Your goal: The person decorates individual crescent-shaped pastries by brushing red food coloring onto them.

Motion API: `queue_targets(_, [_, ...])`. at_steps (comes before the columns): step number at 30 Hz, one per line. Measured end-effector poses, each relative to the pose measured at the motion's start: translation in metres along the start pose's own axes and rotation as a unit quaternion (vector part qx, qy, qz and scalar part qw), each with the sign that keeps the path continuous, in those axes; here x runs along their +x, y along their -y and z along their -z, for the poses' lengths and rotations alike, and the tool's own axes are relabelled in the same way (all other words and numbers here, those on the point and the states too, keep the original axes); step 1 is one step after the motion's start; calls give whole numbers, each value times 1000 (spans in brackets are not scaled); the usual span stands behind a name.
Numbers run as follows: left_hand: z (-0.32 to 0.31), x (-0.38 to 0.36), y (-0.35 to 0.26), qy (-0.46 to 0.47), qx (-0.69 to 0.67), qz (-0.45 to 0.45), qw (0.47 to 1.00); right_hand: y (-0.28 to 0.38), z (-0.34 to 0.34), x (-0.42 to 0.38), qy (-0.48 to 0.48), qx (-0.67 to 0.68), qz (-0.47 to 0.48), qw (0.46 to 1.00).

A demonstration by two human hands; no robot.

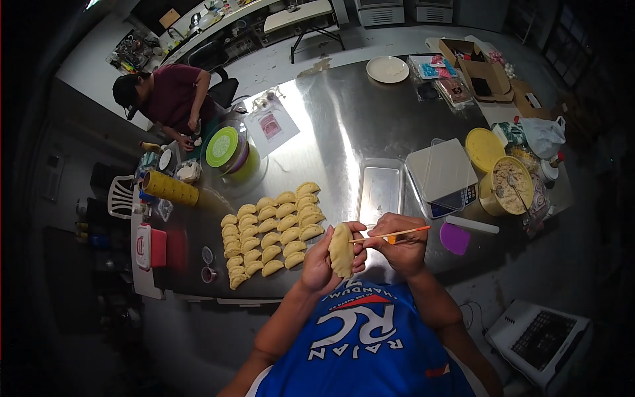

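My left hand (319, 266) holds a pale, half-moon dough piece (341, 251) upright above the table's front edge. Pinched in my right hand (402, 246) is a thin stick (411, 231) with an orange end, and its other tip reaches the edge of the dough. Several rows of folded dough pieces (270, 239) lie on the metal table (317, 119), to the left of my hands. Just beyond my hands sits a rectangular metal tray (381, 188).
A purple scraper (454, 239) lies right of my hands, near a scale (442, 171) and a yellow tub of filling (506, 186). Green-lidded containers (222, 147) stand at the back left. Another person (173, 99) works beyond them. A white plate (387, 69) lies farther back.
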State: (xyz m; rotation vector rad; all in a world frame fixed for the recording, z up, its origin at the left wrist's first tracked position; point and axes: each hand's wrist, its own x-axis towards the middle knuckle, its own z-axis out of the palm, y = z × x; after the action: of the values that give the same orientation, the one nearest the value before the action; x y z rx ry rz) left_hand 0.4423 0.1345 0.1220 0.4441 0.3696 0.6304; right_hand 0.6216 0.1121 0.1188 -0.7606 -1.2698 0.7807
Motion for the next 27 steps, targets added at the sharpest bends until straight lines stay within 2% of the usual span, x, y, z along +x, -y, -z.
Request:
queue_targets(5, [-1,-2,-2,7,-4,1,1000,3,-4,-1,-15,12,-23,1000])
queue_targets(7, [0,-2,-2,15,-12,4,1000,7,-3,-1,-8,36,-82,996])
queue_targets(8, [0,-2,-3,24,-20,8,999,6,-1,-1,-8,35,-83,996])
queue_targets(10, [-1,-2,-3,26,-17,13,999,4,5,-1,24,1,-55,998])
queue_targets(17, [-4,-2,-5,34,-21,10,999,0,3,-7,8,-1,4,1000])
queue_targets(19, [-5,-3,-7,29,-35,1,999,6,0,-12,-88,86,-45,991])
queue_targets(23, [-2,-4,-12,1,-47,-30,998,17,5,-16,-137,145,-9,980])
queue_targets(24, [-2,-4,-12,0,-48,-28,998,19,5,-17,-138,145,-10,980])
queue_targets(27, [-4,-3,-14,-12,-52,-55,997,24,4,-20,-27,42,20,999])
